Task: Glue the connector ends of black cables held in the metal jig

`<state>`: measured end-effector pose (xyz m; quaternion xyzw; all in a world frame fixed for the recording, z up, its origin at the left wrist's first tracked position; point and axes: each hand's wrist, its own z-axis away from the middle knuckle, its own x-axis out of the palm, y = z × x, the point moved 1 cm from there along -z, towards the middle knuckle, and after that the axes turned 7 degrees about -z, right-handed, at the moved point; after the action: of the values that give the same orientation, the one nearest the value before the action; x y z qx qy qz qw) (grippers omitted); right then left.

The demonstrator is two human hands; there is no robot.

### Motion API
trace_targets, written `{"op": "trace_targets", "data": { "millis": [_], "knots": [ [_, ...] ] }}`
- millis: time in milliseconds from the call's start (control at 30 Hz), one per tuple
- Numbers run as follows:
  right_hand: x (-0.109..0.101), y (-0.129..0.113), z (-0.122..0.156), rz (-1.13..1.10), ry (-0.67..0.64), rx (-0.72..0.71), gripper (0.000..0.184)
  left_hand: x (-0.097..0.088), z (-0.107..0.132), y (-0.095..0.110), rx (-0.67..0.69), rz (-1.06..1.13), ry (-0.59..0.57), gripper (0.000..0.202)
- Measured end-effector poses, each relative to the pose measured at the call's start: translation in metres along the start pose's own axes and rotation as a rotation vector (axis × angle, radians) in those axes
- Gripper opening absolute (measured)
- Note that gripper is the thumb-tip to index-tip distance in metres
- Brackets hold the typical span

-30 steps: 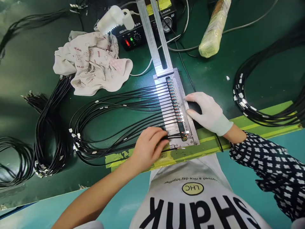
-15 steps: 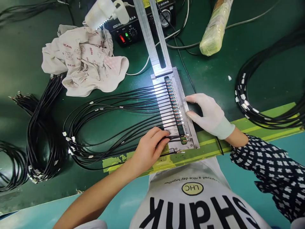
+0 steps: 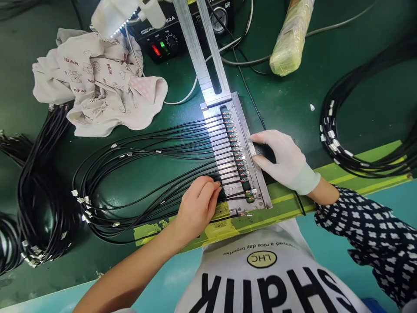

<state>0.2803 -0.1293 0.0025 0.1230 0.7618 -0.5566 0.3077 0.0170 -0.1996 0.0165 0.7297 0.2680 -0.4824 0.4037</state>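
A metal fixture (image 3: 257, 174) with a row of slots lies on the green mat, and several thin black cables (image 3: 156, 156) run from the left into those slots. My bare left hand (image 3: 197, 206) rests on the nearest cables at the fixture's near left end, fingers closed over them. My right hand (image 3: 283, 161), in a white glove, lies on the fixture's right edge with fingers stretched flat, holding nothing. Copper cable tips (image 3: 236, 150) sit lined up in the fixture's channel.
A crumpled printed cloth (image 3: 94, 82) lies at the back left, a black control box (image 3: 176, 30) with lit switches behind it. A wrapped roll (image 3: 289, 39) sits at the back right. Cable bundles lie at the far left (image 3: 35, 191) and right (image 3: 358, 148). A yellow-green strip (image 3: 325, 187) edges the bench.
My left hand has drawn slightly back to the left along the near cables. My right hand stays on the fixture's edge. The view has shifted left.
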Motion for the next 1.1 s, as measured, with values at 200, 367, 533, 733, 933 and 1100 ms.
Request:
{"op": "trace_targets", "data": {
  "millis": [200, 367, 533, 733, 933, 1100],
  "knots": [
    [-0.001, -0.001, 0.0, 0.001, -0.004, 0.009, 0.037, -0.001, -0.002, 0.002, 0.049, -0.136, -0.023, 0.009],
    [-0.001, -0.002, -0.002, -0.009, -0.014, 0.029, 0.036, 0.0, -0.001, -0.005, 0.138, -0.096, -0.05, 0.03],
    [-0.001, -0.001, -0.005, -0.016, -0.015, 0.044, 0.036, -0.003, -0.002, -0.007, 0.246, -0.137, -0.031, 0.037],
    [-0.001, 0.0, -0.006, -0.027, -0.005, 0.031, 0.036, -0.008, 0.008, -0.005, 0.211, -0.309, -0.06, 0.049],
    [0.0, 0.001, -0.004, -0.025, 0.012, 0.006, 0.037, -0.006, 0.017, 0.011, 0.097, -0.063, -0.124, 0.035],
    [0.001, 0.0, -0.002, -0.012, 0.023, -0.008, 0.037, -0.015, 0.017, 0.018, -0.186, 0.408, -0.203, 0.009]
  ]
}}
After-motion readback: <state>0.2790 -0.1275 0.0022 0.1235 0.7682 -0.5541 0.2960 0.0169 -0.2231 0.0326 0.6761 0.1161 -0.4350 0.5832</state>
